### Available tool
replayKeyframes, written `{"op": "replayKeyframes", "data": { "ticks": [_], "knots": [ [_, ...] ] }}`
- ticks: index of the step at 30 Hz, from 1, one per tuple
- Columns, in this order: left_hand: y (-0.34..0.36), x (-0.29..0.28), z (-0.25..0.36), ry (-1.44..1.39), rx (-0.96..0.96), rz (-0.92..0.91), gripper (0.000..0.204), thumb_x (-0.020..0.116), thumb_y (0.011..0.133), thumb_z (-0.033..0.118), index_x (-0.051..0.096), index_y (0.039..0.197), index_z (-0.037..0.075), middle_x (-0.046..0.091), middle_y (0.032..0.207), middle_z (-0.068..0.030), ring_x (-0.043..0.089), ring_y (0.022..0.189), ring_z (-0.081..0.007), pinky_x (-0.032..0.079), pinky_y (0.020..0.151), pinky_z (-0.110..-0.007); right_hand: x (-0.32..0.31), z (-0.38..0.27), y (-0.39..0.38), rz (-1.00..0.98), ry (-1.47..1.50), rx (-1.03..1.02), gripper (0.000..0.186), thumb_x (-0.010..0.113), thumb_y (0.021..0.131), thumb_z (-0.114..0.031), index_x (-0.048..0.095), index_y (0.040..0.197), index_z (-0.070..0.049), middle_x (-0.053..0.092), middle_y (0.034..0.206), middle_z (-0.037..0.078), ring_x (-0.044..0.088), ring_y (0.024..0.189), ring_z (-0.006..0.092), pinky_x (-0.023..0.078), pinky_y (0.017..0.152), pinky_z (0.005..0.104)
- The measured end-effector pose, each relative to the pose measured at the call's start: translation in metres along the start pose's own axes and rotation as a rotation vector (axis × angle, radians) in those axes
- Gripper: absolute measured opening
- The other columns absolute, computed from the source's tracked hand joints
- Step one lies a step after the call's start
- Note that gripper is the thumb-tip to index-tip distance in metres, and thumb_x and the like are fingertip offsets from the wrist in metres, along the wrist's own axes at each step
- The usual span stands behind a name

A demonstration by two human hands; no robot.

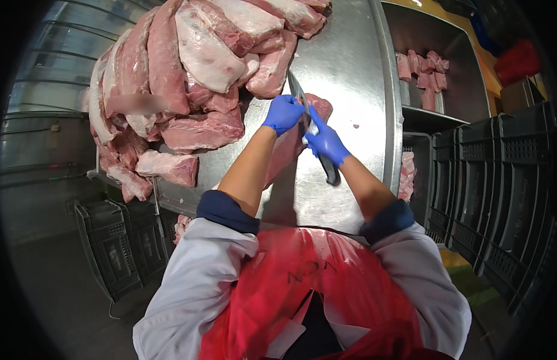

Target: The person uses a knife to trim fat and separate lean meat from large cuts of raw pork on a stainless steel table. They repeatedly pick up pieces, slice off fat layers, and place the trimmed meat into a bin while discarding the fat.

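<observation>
A long pink piece of meat [284, 158] lies on the steel table under both my hands. My right hand [328, 144], in a blue glove, is wrapped round a knife [332, 174] with a black handle. Its blade points away from me and passes close beside my left hand. Also blue-gloved, my left hand [284, 114] is closed over the meat's left side; what its fingers pinch is hidden. Something small and whitish shows by my right fingers, too unclear to name. Just beyond my left hand rises a large heap of meat pieces [209, 54].
The steel table [350, 60] has a raised right edge. Beyond it sits a metal bin [470, 78] with several small cut meat pieces [427, 69]. Black plastic crates [470, 186] are stacked at the right, and more crates [113, 252] stand low at the left.
</observation>
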State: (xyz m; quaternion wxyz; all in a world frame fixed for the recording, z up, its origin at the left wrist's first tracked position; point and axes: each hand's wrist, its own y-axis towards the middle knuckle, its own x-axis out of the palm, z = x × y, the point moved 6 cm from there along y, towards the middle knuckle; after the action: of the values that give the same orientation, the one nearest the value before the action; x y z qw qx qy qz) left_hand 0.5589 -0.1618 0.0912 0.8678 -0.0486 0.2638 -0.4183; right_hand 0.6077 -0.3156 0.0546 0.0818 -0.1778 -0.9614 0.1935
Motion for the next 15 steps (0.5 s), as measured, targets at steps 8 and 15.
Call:
{"op": "replayKeyframes", "data": {
  "ticks": [8,15],
  "knots": [
    [-0.007,-0.012,0.011,-0.34,-0.056,-0.129,0.016,0.061,0.09,0.013,0.062,0.078,0.002,0.063,0.071,-0.0071,0.055,0.059,-0.0123,0.044,0.056,-0.024,0.015,0.001,-0.005,-0.075,0.006,0.034,0.08,0.058,0.094,-0.013,0.016,0.16,-0.028,0.065,0.078,0.011,0.059,0.058,0.0145,0.053,0.058,0.0308],
    [-0.012,-0.037,0.017,-0.432,0.021,-0.152,0.013,0.061,0.091,0.012,0.062,0.083,0.002,0.06,0.071,-0.0064,0.054,0.059,-0.0132,0.043,0.057,-0.025,0.032,0.016,-0.057,-0.216,-0.126,-0.002,0.078,0.055,0.094,-0.013,0.017,0.16,-0.031,0.064,0.075,0.01,0.06,0.058,0.0152,0.054,0.059,0.0301]
  ]
}}
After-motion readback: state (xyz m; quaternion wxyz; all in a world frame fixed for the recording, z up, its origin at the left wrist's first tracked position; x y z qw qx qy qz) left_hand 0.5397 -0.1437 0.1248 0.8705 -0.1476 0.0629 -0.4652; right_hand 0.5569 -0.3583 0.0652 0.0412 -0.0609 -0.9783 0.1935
